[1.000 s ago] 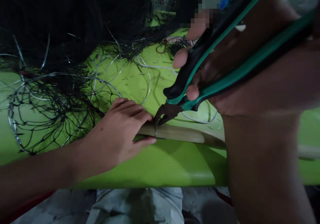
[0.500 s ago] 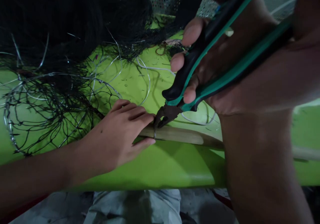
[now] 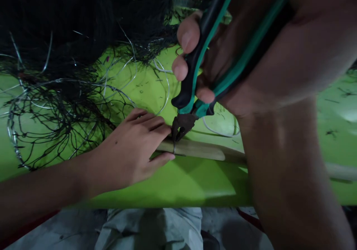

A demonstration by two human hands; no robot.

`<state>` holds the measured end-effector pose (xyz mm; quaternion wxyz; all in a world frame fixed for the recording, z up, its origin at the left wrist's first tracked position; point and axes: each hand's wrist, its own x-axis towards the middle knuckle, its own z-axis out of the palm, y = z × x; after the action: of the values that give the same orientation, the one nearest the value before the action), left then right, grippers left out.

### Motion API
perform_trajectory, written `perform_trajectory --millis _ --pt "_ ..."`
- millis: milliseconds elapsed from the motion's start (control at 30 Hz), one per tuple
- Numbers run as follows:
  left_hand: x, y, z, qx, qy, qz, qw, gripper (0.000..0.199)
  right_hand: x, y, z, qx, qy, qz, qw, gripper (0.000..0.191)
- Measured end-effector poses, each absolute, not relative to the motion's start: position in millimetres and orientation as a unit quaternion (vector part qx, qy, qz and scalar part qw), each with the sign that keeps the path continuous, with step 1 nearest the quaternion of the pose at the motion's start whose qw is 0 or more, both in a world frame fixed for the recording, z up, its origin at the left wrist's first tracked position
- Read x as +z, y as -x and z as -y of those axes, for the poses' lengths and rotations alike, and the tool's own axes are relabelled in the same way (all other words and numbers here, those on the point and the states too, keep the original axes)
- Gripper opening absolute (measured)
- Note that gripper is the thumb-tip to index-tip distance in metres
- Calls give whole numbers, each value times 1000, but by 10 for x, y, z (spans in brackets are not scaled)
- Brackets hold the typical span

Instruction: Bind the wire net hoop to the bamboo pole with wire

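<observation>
My left hand (image 3: 134, 149) is closed round a pale wooden stick (image 3: 200, 150), its thumb and fingers pinching it beside a thin metal wire (image 3: 174, 146) looped around the stick. Green and black pliers (image 3: 202, 53) are in my right hand (image 3: 231, 64), its fingers wrapped over the handles. The dark jaws touch the wire at the upper side of the stick, right by my left fingertips. A black knotted net (image 3: 58, 123) spreads on the green table left of the stick, with clear line along its edge.
A large heap of black netting (image 3: 55, 23) covers the back left of the green table (image 3: 150, 190). Loose pale cord (image 3: 220, 134) curls behind the stick. Small dark scraps lie about. Below the table edge, trousered legs (image 3: 156, 229) show.
The plier handles and my right hand have swung left and become more upright, while the jaws stay at the wire. My left hand has hardly moved.
</observation>
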<state>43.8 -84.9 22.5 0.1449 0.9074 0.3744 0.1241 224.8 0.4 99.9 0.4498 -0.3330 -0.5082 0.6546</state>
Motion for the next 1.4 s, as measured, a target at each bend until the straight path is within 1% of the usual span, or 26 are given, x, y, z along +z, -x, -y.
perform_trajectory --millis 100,233,300,467,567,733,833,900,967,1067,1133,1200,1300,1400 --pt "225 -440 828 121 -905 -376 159 22 920 -2281 18 611 252 604 446 85" --pt "213 -442 794 124 -897 -379 188 22 873 -2306 31 600 248 633 422 76" --pt "208 -446 766 130 -888 -383 218 24 870 -2324 28 602 229 647 408 75" --pt "214 -458 723 134 -862 -394 289 26 866 -2312 26 600 197 650 423 71" --pt "204 -459 736 147 -862 -393 285 26 872 -2204 72 603 211 629 442 64" --pt "183 -471 750 140 -866 -407 256 27 932 -2029 214 579 285 551 530 56" --pt "195 -477 743 114 -869 -414 245 29 974 -2044 239 576 285 569 514 45" --pt "203 -471 738 107 -873 -412 239 30 998 -2075 224 587 310 565 490 35" --pt "203 -460 738 108 -876 -408 232 32 1015 -2082 208 596 350 532 490 31" --pt "192 -443 745 113 -880 -403 223 39 1022 -2017 219 556 415 480 537 35" --pt "189 -440 752 120 -877 -407 226 40 1016 -1947 253 510 444 471 567 42" --pt "197 -440 761 127 -872 -412 234 39 1014 -1886 297 476 445 481 587 52" --pt "224 -439 772 136 -871 -411 233 39 1049 -1863 362 482 417 528 561 62" --pt "247 -428 774 140 -876 -399 232 39 1130 -1949 390 488 398 571 527 62"
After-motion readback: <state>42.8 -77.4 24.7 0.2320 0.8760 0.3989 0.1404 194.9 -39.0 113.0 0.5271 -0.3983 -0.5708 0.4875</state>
